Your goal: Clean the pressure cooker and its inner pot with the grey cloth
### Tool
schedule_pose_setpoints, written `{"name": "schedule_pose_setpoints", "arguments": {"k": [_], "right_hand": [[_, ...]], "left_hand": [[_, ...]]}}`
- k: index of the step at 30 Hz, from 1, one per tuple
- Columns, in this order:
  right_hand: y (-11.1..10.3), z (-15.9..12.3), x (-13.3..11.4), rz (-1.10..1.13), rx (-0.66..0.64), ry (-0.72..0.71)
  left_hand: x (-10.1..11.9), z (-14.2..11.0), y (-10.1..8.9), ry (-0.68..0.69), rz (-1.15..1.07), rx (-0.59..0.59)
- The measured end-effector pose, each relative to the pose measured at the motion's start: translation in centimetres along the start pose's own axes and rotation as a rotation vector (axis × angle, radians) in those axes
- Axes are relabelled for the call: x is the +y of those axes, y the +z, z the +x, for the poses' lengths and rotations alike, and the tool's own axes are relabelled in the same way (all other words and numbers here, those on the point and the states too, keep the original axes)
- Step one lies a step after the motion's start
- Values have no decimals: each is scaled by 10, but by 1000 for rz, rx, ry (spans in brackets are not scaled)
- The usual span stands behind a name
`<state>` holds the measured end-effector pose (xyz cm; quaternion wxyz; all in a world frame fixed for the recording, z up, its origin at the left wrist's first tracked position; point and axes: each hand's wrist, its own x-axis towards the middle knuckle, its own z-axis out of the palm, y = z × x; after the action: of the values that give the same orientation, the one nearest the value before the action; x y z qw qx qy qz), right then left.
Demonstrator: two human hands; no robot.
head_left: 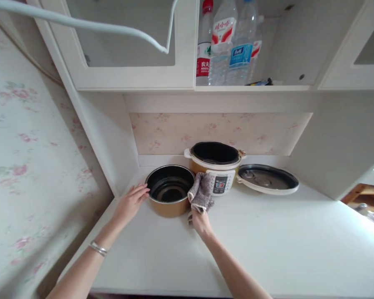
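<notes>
Touching a cooking pot [169, 210] with the left hand [133, 202], clutching a cloth [202, 194] in the right hand [202, 222]

White cupboards [137, 78] span the upper part of the view, one compartment standing uncovered, with pink-flowered wallpaper [18, 128] to the left and more of that pattern behind the worktop. Below runs a white countertop [268, 245]. Toward its back sits an electric cooker [218, 166], lidless, its dark interior facing up and its control panel [220, 184] facing forward. In front of it and to its left stands the cooking pot, upright, gold outside and black inside; whether the two touch, I cannot tell. A round lid [268, 179] lies just beside the cooker on the right, its dark underside up. Clear plastic bottles [220, 56] crowd together on the cupboard shelf, one red-capped, another with a blue label.

The cloth, gray with pale edging, bunches at the pot's right side and overlaps the cooker's front in view. Grasping it, the right hand's fingers are mostly hidden by its folds. On the opposite side, the left hand lies palm down, fingers extended and not closed around anything, their tips at the pot's rim. Smallest is a silvery bracelet [98, 249] around the left wrist.
</notes>
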<state>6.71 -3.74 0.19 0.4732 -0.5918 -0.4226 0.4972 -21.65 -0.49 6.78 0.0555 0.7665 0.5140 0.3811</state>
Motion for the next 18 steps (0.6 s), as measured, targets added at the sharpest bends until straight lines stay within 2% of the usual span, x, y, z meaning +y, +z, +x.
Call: {"name": "schedule_pose_setpoints", "arguments": {"k": [3,6,9,11,14,18], "right_hand": [[15,1,14,33,-1,-1],[21,1,21,30,-9,-13],[19,4,19,4,4,-38],[14,8,15,-27,19,-79],[5,13,5,-73,34,-146],[-4,15,-17,-75,29,-228]], "left_hand": [[18,-8,10,-14,-26,146],[45,-15,22,-55,-98,223],[73,-20,31,-80,-260,214],[84,-19,30,-69,-357,171],[78,-9,17,0,-301,126],[41,16,-5,42,-13,73]]}}
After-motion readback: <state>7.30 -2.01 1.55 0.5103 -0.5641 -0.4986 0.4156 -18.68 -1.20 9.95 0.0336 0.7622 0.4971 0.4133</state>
